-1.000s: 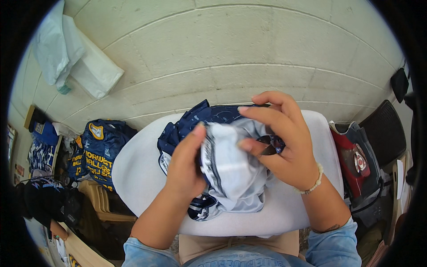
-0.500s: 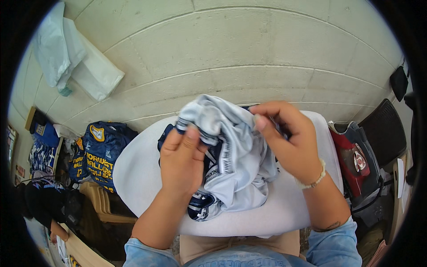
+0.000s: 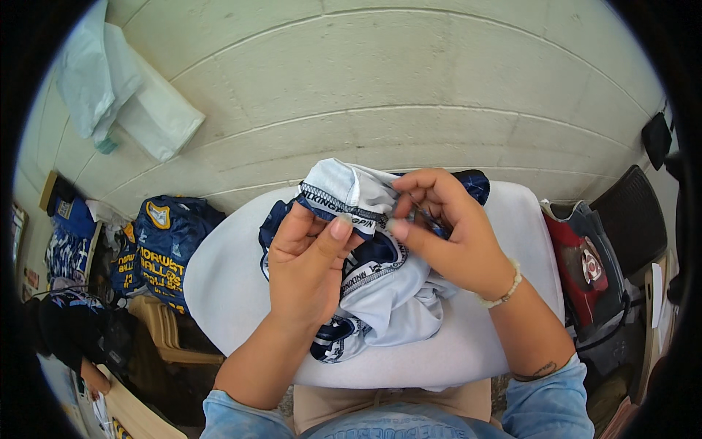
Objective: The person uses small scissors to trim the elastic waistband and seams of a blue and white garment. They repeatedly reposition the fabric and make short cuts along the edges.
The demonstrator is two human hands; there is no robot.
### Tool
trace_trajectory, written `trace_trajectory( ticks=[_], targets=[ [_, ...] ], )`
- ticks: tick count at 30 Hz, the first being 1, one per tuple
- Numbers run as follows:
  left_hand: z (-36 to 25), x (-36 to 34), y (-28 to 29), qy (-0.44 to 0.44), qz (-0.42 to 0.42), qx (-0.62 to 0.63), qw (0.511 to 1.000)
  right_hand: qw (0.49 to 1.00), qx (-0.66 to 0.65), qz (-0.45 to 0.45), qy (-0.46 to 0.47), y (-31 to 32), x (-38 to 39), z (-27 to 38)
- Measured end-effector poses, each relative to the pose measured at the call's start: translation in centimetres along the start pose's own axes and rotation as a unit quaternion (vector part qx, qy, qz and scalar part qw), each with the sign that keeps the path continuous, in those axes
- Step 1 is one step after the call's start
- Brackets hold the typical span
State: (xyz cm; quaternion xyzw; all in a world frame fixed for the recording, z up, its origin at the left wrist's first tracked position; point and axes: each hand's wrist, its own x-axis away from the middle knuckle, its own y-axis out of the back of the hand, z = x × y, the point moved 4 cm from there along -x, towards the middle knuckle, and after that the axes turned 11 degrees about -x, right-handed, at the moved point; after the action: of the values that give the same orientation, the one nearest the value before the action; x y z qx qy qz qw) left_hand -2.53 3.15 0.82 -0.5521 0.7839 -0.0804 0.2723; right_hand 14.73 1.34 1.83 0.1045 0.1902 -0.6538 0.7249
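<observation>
A white jersey-like garment [image 3: 398, 307] with navy panels and lettered trim lies bunched on the white padded board, its upper part lifted. My left hand [image 3: 311, 256] pinches the garment's hem between thumb and fingers, with the lettered band and seam stitching turned up. Close to the right end of that band is my right hand [image 3: 442, 227], its thumb and fingertips drawn together at the cloth. Inside its curled fingers sits a small dark tool [image 3: 431, 219], seemingly thread snips, mostly hidden by the fingers.
The padded board [image 3: 227, 293] stands against a pale block wall [image 3: 409, 73]. Navy jerseys [image 3: 172, 249] hang over a tan chair [image 3: 164, 333] at left. A person [image 3: 80, 329] in black works at lower left. To the right are a red-and-grey bag [image 3: 585, 256] and a black chair [image 3: 632, 208].
The raised cloth has been turned and flattened, so its lettered hem now faces up. My right hand has moved left and slightly down, closer to my left hand.
</observation>
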Motion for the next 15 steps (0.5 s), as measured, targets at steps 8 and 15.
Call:
trace_trajectory(
  ticks=[8,15],
  targets=[
    [-0.1,0.0,-0.3,-0.013,0.015,0.004,1.000,0.983,0.166,0.045,0.064,-0.1,0.8,2.8],
    [-0.2,0.2,-0.5,-0.006,0.030,-0.003,1.000,0.935,0.275,0.039,0.222,-0.9,0.8,3.9]
  ],
)
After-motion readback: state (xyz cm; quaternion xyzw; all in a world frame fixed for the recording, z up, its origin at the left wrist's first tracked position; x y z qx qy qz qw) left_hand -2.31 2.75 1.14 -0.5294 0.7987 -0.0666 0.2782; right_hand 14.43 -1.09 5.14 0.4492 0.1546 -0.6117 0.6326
